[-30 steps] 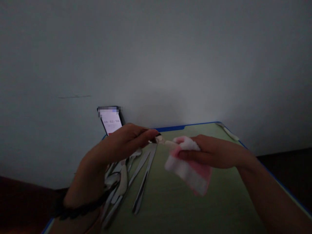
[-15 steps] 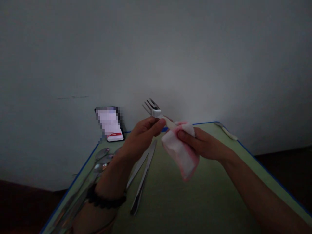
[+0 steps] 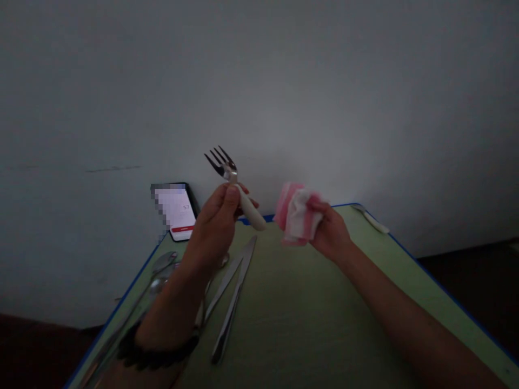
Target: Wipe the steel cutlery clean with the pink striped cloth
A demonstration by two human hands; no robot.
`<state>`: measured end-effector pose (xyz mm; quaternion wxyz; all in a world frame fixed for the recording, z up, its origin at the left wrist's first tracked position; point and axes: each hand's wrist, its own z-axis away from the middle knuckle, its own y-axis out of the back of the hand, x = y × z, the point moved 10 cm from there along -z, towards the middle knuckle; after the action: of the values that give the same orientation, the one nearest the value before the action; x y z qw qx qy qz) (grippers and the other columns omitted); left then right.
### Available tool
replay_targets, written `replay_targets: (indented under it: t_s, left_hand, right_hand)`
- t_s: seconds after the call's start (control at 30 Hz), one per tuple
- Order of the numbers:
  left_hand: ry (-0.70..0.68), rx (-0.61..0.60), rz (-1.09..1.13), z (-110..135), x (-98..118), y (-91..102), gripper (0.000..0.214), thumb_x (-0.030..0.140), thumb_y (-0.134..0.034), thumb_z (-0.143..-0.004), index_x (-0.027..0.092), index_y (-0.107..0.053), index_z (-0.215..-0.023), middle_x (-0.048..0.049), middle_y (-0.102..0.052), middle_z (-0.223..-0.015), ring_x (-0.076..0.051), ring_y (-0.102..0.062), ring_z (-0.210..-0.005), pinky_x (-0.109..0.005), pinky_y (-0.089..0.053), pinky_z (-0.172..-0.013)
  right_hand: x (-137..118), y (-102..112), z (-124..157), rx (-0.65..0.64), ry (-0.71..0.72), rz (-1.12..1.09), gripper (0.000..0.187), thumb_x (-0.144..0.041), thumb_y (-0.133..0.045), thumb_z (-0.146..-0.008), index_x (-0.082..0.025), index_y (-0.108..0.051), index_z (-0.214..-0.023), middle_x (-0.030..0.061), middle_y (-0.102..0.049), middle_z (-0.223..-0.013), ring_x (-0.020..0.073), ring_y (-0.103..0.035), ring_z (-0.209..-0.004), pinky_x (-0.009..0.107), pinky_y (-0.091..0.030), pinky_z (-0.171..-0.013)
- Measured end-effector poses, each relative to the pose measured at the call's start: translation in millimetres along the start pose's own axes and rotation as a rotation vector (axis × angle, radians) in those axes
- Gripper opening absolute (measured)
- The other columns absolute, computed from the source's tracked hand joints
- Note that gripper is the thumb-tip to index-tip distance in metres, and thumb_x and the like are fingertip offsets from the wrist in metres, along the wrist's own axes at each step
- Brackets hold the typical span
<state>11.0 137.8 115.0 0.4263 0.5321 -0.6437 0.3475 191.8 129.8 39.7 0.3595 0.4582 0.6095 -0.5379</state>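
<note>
A fork (image 3: 250, 208) with a white handle and metal tines is pinched in my left hand (image 3: 217, 219), its tines pointing up and to the left. My right hand (image 3: 330, 229) grips a pink and white cloth (image 3: 298, 216), bunched and slightly blurred. Cloth and fork are apart, with a gap between them. Below my left hand, two table knives (image 3: 235, 302) lie side by side on the green table (image 3: 308, 324). Several spoons (image 3: 160, 283) lie at the left, partly covered by my left forearm.
A phone (image 3: 176, 210) with a lit screen leans against the grey wall (image 3: 259, 81) at the table's back left. Another white-handled utensil (image 3: 375, 221) lies at the back right corner. The table has a blue edge.
The cloth has come off the fork's handle and moved slightly up, bunching in my right hand. My left hand has carried the fork left and up, with its handle now exposed.
</note>
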Motion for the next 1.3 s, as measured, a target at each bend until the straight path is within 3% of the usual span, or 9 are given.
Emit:
replay_targets:
  t_s: [0.1, 0.2, 0.33, 0.47, 0.7, 0.83, 1.0, 1.13, 1.3]
  left_hand:
    - [0.121, -0.198, -0.099, 5, -5, -11.1, 0.023, 0.040, -0.034, -0.091, 0.019, -0.045, -0.089, 0.0022, -0.052, -0.068, -0.010, -0.054, -0.054, -0.023, -0.046, -0.051]
    - [0.215, -0.351, -0.310, 12, -20, -23.0, 0.028, 0.043, -0.030, -0.091, 0.019, -0.043, -0.087, 0.0068, -0.041, -0.055, -0.007, -0.038, -0.038, -0.018, -0.032, -0.038]
    - [0.252, -0.477, -0.588, 18, -41, -34.7, 0.020, 0.035, -0.036, -0.088, 0.017, -0.045, -0.085, 0.0050, -0.046, -0.058, -0.009, -0.042, -0.045, -0.020, -0.033, -0.042]
    - [0.274, -0.614, -0.638, 25, -52, -44.4, 0.024, 0.035, -0.032, -0.088, 0.018, -0.045, -0.077, 0.0031, -0.050, -0.059, -0.010, -0.047, -0.049, -0.021, -0.036, -0.046]
    - [0.148, -0.622, -0.775, 24, -55, -49.1, 0.034, 0.042, -0.027, -0.090, 0.018, -0.047, -0.076, 0.0004, -0.054, -0.063, -0.012, -0.050, -0.054, -0.023, -0.037, -0.052]
    - [0.094, -0.694, -0.891, 38, -85, -72.2, 0.036, 0.039, -0.026, -0.090, 0.016, -0.053, -0.086, -0.0075, -0.063, -0.080, -0.019, -0.059, -0.072, -0.029, -0.042, -0.066]
    - [0.094, -0.752, -0.878, 53, -112, -93.1, 0.037, 0.032, -0.024, -0.091, 0.014, -0.056, -0.096, -0.0123, -0.065, -0.093, -0.023, -0.062, -0.084, -0.033, -0.043, -0.076]
    - [0.113, -0.761, -0.853, 51, -110, -89.9, 0.038, 0.030, -0.024, -0.090, 0.014, -0.058, -0.088, -0.0099, -0.066, -0.084, -0.020, -0.062, -0.077, -0.030, -0.044, -0.071]
    - [0.144, -0.678, -0.663, 59, -101, -80.7, 0.034, 0.036, -0.029, -0.089, 0.019, -0.058, -0.091, -0.0024, -0.063, -0.072, -0.017, -0.058, -0.067, -0.025, -0.044, -0.062]
  right_hand:
    - [29, 1, -2, 0.001, -0.126, -0.207, 0.040, -0.039, -0.037, -0.078, -0.022, -0.050, -0.111, 0.0063, -0.058, -0.117, 0.0192, -0.053, -0.108, 0.033, -0.046, -0.083]
    - [45, 3, -2, -0.002, -0.183, -0.286, 0.039, -0.032, -0.034, -0.078, -0.021, -0.052, -0.112, 0.0043, -0.057, -0.122, 0.0176, -0.051, -0.113, 0.034, -0.045, -0.089]
    - [53, 2, -5, 0.000, -0.164, -0.531, 0.028, -0.029, -0.040, -0.077, -0.019, -0.062, -0.091, 0.0040, -0.068, -0.098, 0.0178, -0.059, -0.100, 0.034, -0.043, -0.092]
    - [57, -3, -6, -0.029, -0.114, -0.653, 0.030, -0.038, -0.042, -0.082, -0.019, -0.065, -0.083, 0.0044, -0.070, -0.090, 0.0184, -0.062, -0.091, 0.035, -0.044, -0.092]
    - [63, -6, 0, -0.034, -0.140, -0.770, 0.033, -0.042, -0.040, -0.083, -0.021, -0.063, -0.092, 0.0032, -0.066, -0.103, 0.0202, -0.058, -0.101, 0.040, -0.045, -0.089]
    - [72, 0, 0, 0.044, -0.154, -0.737, 0.022, -0.037, -0.047, -0.079, -0.022, -0.063, -0.083, 0.0005, -0.068, -0.083, 0.0177, -0.061, -0.082, 0.034, -0.051, -0.076]
    - [110, 13, -2, 0.178, -0.252, -0.535, 0.014, -0.029, -0.063, -0.073, -0.017, -0.063, -0.079, 0.0015, -0.066, -0.072, 0.0122, -0.059, -0.062, 0.021, -0.048, -0.053]
    - [113, 14, -2, 0.195, -0.208, -0.472, 0.028, -0.036, -0.070, -0.068, -0.014, -0.063, -0.084, 0.0016, -0.065, -0.068, 0.0096, -0.057, -0.055, 0.018, -0.043, -0.047]
    - [109, 22, 2, 0.293, -0.191, -0.343, 0.037, -0.050, -0.066, -0.067, -0.013, -0.061, -0.072, -0.0017, -0.058, -0.054, 0.0067, -0.048, -0.044, 0.017, -0.038, -0.042]
